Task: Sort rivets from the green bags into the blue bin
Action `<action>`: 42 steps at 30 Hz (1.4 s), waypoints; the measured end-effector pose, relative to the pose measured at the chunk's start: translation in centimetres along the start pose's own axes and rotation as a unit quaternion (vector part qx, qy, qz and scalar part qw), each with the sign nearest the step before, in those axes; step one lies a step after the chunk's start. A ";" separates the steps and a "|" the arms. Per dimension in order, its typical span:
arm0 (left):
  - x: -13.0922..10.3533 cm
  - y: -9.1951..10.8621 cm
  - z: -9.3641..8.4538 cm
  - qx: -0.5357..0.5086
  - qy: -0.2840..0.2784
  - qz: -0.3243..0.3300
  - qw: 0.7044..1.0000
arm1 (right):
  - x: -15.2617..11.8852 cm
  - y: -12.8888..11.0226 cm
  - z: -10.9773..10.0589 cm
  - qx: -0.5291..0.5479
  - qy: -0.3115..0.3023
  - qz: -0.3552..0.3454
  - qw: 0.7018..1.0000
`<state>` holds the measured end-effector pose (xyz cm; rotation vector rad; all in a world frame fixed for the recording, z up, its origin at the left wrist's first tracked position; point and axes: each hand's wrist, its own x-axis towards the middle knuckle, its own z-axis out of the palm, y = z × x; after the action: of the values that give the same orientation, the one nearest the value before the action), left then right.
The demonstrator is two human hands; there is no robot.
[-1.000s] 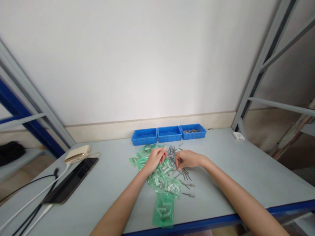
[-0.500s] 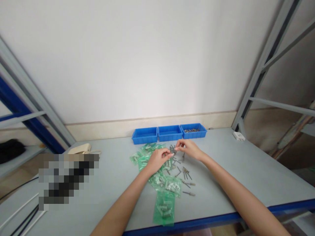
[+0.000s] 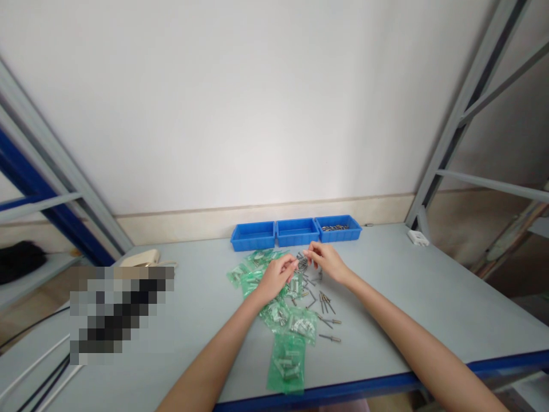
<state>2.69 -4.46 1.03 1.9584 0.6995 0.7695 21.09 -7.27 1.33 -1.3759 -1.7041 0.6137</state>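
My left hand (image 3: 278, 277) is above the green plastic bags (image 3: 286, 363), its fingers pinched together; whatever they hold is too small to name. Just right of it, my right hand (image 3: 325, 260) bends its fingers closed at the pile of metal rivets (image 3: 302, 262), and its fingertips hide anything between them. The two hands are slightly apart. Several bags with small metal parts inside lie under and in front of my left hand. More loose rivets (image 3: 326, 302) are spread on the grey table below my right hand.
Three blue bins stand in a row at the back: a left bin (image 3: 254, 236), a middle bin (image 3: 297, 232) and a right bin (image 3: 338, 228) with metal parts in it. A white object (image 3: 418, 238) lies at right. Metal frames (image 3: 446, 137) rise at both sides.
My left hand's fingers have drawn back slightly from the rivet pile and closed together more. My right hand's fingers have curled in more, close to where they were.
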 end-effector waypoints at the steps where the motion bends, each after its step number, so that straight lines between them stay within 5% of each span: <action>1: 0.0 0.0 0.0 -0.020 0.004 -0.003 1.000 | -0.1 -0.2 0.0 -0.020 0.002 0.000 1.000; 5: 0.4 -0.3 -0.1 -0.060 0.023 -0.006 0.998 | -0.2 -0.4 0.4 -0.017 0.004 -0.004 1.000; 11: 0.8 -1.2 -0.2 -0.079 0.058 0.004 0.995 | 0.2 0.0 1.1 0.140 0.010 0.001 0.990; 17: 0.6 -0.9 -0.1 -0.074 0.069 0.014 0.995 | 0.1 -0.2 0.9 0.058 0.048 -0.013 0.997; 27: 0.5 -0.4 -0.3 -0.063 0.090 0.025 0.994 | -0.2 -0.3 0.8 0.057 -0.020 0.009 0.998; 35: 0.6 -0.5 -0.1 -0.070 0.098 0.023 0.992 | 0.5 0.1 1.0 0.232 -0.065 0.080 0.967; 42: 0.7 -0.8 -0.3 -0.054 0.109 0.026 0.992 | 0.9 0.5 0.6 0.249 -0.094 0.078 0.961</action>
<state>2.78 -3.45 0.61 1.8175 0.7223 1.0437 20.88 -6.20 0.88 -1.1154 -1.4510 1.2050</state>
